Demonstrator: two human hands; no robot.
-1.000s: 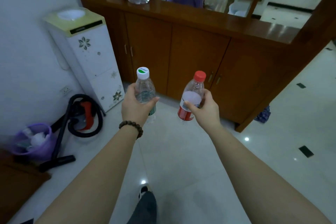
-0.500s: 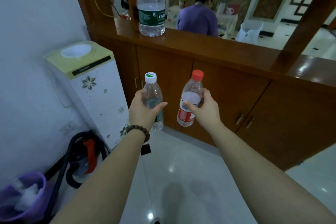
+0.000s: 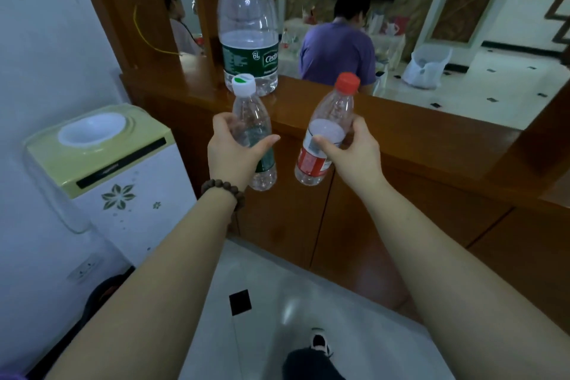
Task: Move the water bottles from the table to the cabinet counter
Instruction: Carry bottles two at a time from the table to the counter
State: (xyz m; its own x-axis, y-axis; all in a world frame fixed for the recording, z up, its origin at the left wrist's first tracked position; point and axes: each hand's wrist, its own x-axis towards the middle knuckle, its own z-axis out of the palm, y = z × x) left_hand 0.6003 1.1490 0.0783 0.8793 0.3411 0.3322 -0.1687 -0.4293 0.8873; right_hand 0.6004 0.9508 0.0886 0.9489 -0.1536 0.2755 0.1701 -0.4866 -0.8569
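Observation:
My left hand (image 3: 233, 154) grips a small clear bottle with a white cap and green label (image 3: 251, 120), held upright. In my right hand (image 3: 354, 151) is a small bottle with a red cap and red label (image 3: 331, 120), tilted slightly right. Both bottles hang in front of the brown wooden cabinet counter (image 3: 401, 123), their caps about level with its top. A large 6L bottle with a green label (image 3: 248, 25) stands on the counter just behind the white-capped bottle.
A water dispenser with a yellow-green top (image 3: 101, 160) stands to the left against the white wall. Cabinet doors (image 3: 354, 231) are below the counter. Beyond the counter, a person in a purple shirt (image 3: 337, 52) sits facing away, and another person sits at the left.
I have walked closer to the cabinet; the counter and the large bottle now loom larger, and both held bottles have risen from door height to the counter edge.

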